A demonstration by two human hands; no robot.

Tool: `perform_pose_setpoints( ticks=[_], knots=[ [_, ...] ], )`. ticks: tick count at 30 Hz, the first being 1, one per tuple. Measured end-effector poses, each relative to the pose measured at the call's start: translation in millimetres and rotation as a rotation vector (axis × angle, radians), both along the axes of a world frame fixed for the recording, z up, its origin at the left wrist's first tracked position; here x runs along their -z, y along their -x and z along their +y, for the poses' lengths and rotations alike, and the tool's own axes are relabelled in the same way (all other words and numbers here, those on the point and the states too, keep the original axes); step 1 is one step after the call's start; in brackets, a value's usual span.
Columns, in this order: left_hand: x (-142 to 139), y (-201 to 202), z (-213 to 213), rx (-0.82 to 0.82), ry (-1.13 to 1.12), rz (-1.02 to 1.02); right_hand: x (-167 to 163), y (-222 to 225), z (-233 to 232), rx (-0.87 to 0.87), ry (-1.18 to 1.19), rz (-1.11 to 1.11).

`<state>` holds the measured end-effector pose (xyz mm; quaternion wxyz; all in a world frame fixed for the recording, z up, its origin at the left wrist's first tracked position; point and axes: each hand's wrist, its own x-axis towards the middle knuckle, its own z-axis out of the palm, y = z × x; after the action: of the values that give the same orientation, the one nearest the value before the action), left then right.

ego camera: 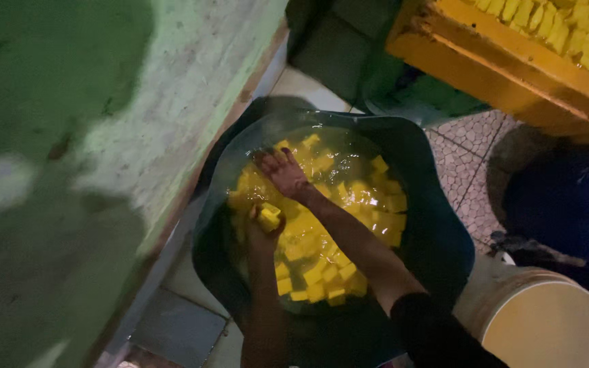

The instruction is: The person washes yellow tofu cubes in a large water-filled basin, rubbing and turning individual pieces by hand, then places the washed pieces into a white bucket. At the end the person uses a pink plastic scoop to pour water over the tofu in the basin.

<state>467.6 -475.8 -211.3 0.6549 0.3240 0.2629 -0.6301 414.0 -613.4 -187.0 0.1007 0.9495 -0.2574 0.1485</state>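
Observation:
A dark round tub (431,225) on the floor holds yellow liquid and several yellow cubes (322,272). My right hand (284,172) reaches into the far side of the tub, fingers spread and partly in the liquid among the cubes. My left hand (262,228) is at the near left of the tub, closed around one yellow cube (269,217) lifted just above the liquid. Both forearms cross over the tub.
A green and white wall (103,136) runs along the left. A yellow wooden crate (512,68) with several yellow cubes stands at the top right. A pale bucket (547,327) sits at the bottom right, next to a dark container (567,204). Tiled floor (465,157) lies between.

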Motion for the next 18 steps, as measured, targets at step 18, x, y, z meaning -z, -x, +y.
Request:
perform_pose_setpoints(
  ticks=[18],
  knots=[
    [-2, 6, 10, -0.116, 0.339, 0.017, -12, 57, -7, 0.469, -0.532, 0.039]
  ],
)
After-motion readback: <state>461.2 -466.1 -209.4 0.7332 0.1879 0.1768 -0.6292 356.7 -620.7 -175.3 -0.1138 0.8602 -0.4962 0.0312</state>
